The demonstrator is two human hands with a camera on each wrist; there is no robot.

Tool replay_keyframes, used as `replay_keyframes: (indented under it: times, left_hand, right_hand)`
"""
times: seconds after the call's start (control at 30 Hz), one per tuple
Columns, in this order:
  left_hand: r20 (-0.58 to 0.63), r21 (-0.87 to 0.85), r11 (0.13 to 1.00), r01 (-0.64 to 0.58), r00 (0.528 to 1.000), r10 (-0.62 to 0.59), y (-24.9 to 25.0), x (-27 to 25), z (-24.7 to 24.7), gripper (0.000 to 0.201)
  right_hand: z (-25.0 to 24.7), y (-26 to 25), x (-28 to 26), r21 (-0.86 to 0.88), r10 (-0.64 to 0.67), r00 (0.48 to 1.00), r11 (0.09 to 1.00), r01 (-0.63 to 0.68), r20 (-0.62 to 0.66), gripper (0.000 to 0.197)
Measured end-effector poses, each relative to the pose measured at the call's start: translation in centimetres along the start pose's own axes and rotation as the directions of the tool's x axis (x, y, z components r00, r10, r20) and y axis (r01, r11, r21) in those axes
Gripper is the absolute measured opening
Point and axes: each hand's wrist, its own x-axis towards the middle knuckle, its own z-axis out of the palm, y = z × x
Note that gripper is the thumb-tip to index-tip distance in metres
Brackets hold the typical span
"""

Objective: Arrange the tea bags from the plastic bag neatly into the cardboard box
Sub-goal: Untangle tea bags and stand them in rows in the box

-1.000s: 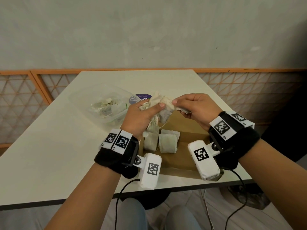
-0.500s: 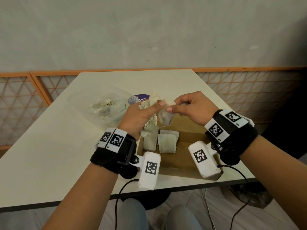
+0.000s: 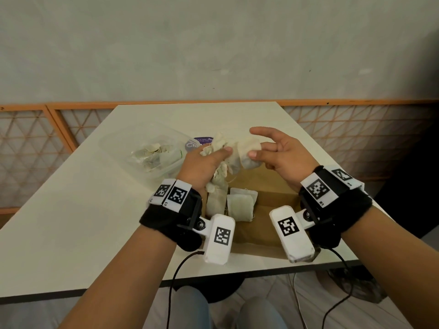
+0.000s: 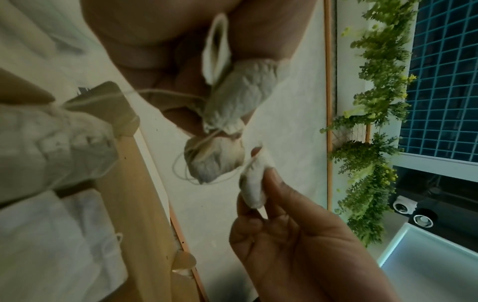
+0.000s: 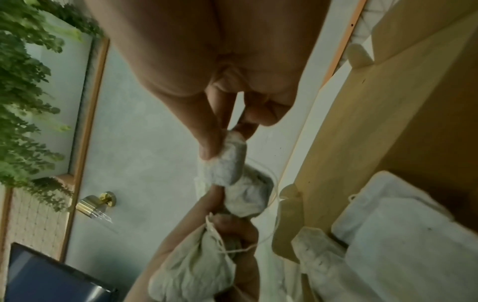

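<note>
Since the earlier head frames, right hand (image 3: 280,155) has uncurled: index finger now sticks out straight, the other fingers are loosely spread, and only thumb and middle finger pinch one tea bag (image 3: 249,154), which it draws away from the cluster. Left hand (image 3: 202,165) stays closed around its bunch of tea bags (image 3: 218,148), held above the far end of the box.

White table (image 3: 71,222) carries everything. Cardboard box (image 3: 268,186) lies open at the near edge, between the two wrists. Clear plastic bag (image 3: 154,153) sits just left of the left hand with several tea bags still inside; a purple label shows at its right end. Two flat tea bags (image 3: 240,205) lie side by side at the left end of the box floor, partly under the left wrist.

Left wrist view adds what the head view hides: thin strings (image 4: 201,143) loop and tangle between the bunched bags, and the pinched bag is held edge-on between the right fingertips (image 4: 271,181). Right wrist view, blurred, shows that pinch from behind and the bags (image 5: 403,235) already lying in the box (image 5: 388,102).
</note>
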Motion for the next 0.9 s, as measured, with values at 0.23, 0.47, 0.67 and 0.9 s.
replay_keyframes:
  times: [0.23,0.47,0.67,0.9]
  left_hand:
    - [0.144,-0.151,0.988,0.043,0.989,-0.021,0.5,-0.6,0.3,0.013]
    - [0.165,-0.073,0.997,0.022,0.986,-0.009,0.7,-1.0,0.3,0.005]
    - [0.211,0.064,0.994,-0.091,0.975,0.075,1.0,-1.2,0.4,0.004]
    - [0.214,0.151,0.981,-0.123,0.973,0.089,1.3,-0.6,-0.3,0.024]
  right_hand:
    - [0.8,0.4,0.2,-0.13,-0.008,1.0,0.992,0.005,-0.024,0.029]
    - [1.0,0.4,0.4,-0.285,-0.051,0.995,0.958,0.025,-0.082,0.039]
    - [0.8,-0.1,0.6,-0.484,-0.072,0.994,0.875,0.025,-0.079,0.03]
    - [1.1,-2.6,0.4,-0.731,0.027,0.993,0.679,0.066,0.114,0.022]
